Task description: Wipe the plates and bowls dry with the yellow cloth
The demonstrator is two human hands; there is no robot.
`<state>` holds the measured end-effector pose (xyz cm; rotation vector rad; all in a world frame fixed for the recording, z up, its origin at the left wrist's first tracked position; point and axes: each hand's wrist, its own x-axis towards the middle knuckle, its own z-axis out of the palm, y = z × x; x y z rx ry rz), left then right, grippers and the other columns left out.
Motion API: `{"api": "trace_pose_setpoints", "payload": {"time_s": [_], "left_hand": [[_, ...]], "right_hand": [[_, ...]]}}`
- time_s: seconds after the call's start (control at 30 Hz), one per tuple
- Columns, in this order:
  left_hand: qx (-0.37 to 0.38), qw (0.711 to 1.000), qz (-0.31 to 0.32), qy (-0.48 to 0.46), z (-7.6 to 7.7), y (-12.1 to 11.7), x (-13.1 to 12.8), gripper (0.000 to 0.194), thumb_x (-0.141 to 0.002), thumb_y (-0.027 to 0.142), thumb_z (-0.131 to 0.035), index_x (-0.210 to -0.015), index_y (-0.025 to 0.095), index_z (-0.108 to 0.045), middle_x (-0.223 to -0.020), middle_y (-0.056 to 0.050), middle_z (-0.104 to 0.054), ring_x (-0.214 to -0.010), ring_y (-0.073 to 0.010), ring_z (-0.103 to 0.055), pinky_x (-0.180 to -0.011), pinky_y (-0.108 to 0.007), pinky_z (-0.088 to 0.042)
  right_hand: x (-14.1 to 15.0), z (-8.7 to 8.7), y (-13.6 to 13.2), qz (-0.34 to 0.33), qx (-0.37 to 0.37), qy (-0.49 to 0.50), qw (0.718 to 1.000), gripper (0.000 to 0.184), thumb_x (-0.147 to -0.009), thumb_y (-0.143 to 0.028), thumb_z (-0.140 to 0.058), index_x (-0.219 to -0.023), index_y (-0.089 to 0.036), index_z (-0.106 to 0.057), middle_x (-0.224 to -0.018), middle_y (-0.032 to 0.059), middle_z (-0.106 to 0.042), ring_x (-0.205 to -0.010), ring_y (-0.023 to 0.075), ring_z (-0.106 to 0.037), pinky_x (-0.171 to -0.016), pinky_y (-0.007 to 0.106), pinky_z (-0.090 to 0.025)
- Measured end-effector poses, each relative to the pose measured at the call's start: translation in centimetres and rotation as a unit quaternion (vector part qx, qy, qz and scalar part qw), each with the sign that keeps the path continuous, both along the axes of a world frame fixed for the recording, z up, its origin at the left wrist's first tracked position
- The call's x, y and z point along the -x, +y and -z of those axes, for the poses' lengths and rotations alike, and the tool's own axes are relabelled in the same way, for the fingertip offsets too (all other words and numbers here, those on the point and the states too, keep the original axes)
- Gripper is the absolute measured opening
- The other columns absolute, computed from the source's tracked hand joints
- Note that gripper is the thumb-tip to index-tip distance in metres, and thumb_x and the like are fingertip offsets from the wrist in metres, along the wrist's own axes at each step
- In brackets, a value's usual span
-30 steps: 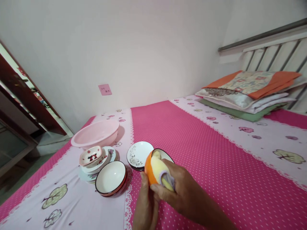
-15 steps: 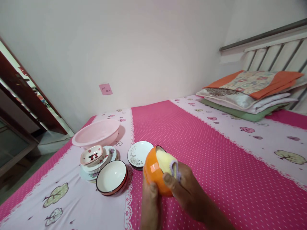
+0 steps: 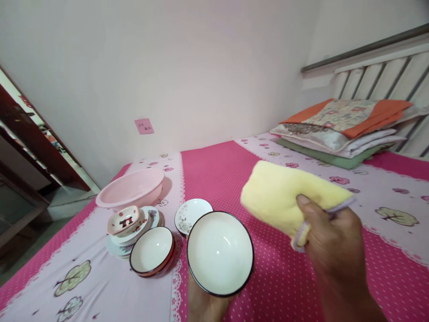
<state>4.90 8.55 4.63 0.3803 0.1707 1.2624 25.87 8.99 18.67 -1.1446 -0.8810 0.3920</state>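
The held bowl looks glossy and smooth inside; the cloth is soft, matt, fluffy fabric. The basin looks like smooth plastic, the note matt paper.

The round bowl, white and glossy inside with a dark rim, is held from below, its open side turned toward the camera, while the yellow cloth, purple-edged and partly spread, is pinched at its right-hand end, raised, apart from the bowl.
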Motion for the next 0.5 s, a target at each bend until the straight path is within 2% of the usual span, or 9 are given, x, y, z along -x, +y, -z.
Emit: {"api": "trace_pose_setpoints", "payload": {"time_s": [0.07,0.1,0.2,0.3,0.33,0.4,0.5], "left_hand": [[0.022,1.000,-0.012,0.013,0.2,-0.1,0.4,0.081,-0.089,0.078,-0.049,-0.155,0.031,-0.050,-0.141,-0.014,-0.069,-0.137,-0.0390,-0.058,-0.121,-0.062,-0.032],[0.028,0.999,-0.006,0.019,0.2,-0.1,0.4,0.080,-0.089,0.078,-0.049,-0.154,0.031,-0.050,-0.141,-0.014,-0.069,-0.136,-0.0394,-0.058,-0.120,-0.063,-0.032],[0.021,1.000,0.005,0.016,-0.6,0.1,0.2,0.077,-0.091,0.077,-0.047,-0.153,0.033,-0.052,-0.142,-0.013,-0.068,-0.133,-0.0387,-0.061,-0.119,-0.063,-0.034],[-0.007,1.000,-0.014,0.006,-2.0,0.3,-0.5,0.073,-0.094,0.075,-0.042,-0.153,0.032,-0.052,-0.146,-0.011,-0.065,-0.139,-0.0351,-0.057,-0.123,-0.055,-0.032],[-0.015,1.000,-0.011,0.009,-2.5,0.4,-0.7,0.072,-0.096,0.073,-0.040,-0.152,0.031,-0.053,-0.146,-0.010,-0.065,-0.141,-0.0338,-0.054,-0.125,-0.053,-0.030],[-0.024,1.000,0.004,0.019,-3.2,0.4,-1.1,0.068,-0.100,0.069,-0.038,-0.150,0.028,-0.056,-0.144,-0.011,-0.066,-0.144,-0.0324,-0.051,-0.126,-0.050,-0.027],[-0.001,1.000,0.007,0.030,-3.3,0.2,-1.6,0.063,-0.102,0.065,-0.039,-0.144,0.025,-0.063,-0.139,-0.012,-0.070,-0.143,-0.0327,-0.052,-0.126,-0.051,-0.028]], "right_hand": [[-0.1,0.4,0.7,0.054,-0.011,-0.056,0.997,0.031,-0.085,-0.039,-0.072,-0.107,-0.017,-0.072,-0.090,0.0082,-0.076,-0.076,0.0253,-0.071,-0.062,0.035,-0.058],[-0.1,0.7,0.9,0.052,-0.005,-0.093,0.994,0.031,-0.085,-0.035,-0.071,-0.110,-0.018,-0.072,-0.090,0.0076,-0.075,-0.076,0.0253,-0.071,-0.063,0.035,-0.057],[0.3,1.3,1.5,-0.054,0.036,-0.243,0.968,0.030,-0.086,-0.026,-0.060,-0.114,-0.021,-0.068,-0.088,0.0052,-0.074,-0.072,0.0226,-0.068,-0.060,0.031,-0.050],[0.8,1.6,1.9,-0.205,0.145,-0.354,0.901,0.011,-0.091,-0.029,-0.055,-0.093,-0.023,-0.063,-0.079,0.0016,-0.070,-0.068,0.0196,-0.063,-0.060,0.029,-0.043],[0.9,1.7,2.1,-0.240,0.178,-0.376,0.877,0.015,-0.093,-0.034,-0.056,-0.085,-0.023,-0.060,-0.075,0.0004,-0.067,-0.066,0.0187,-0.061,-0.059,0.029,-0.040],[1.1,1.9,2.4,-0.283,0.221,-0.400,0.844,0.030,-0.093,-0.045,-0.061,-0.075,-0.023,-0.052,-0.071,-0.0014,-0.062,-0.065,0.0175,-0.058,-0.058,0.028,-0.035],[1.3,2.3,2.9,-0.307,0.253,-0.407,0.823,0.029,-0.093,-0.042,-0.062,-0.074,-0.022,-0.050,-0.072,-0.0018,-0.062,-0.066,0.0167,-0.057,-0.058,0.028,-0.032]]}}
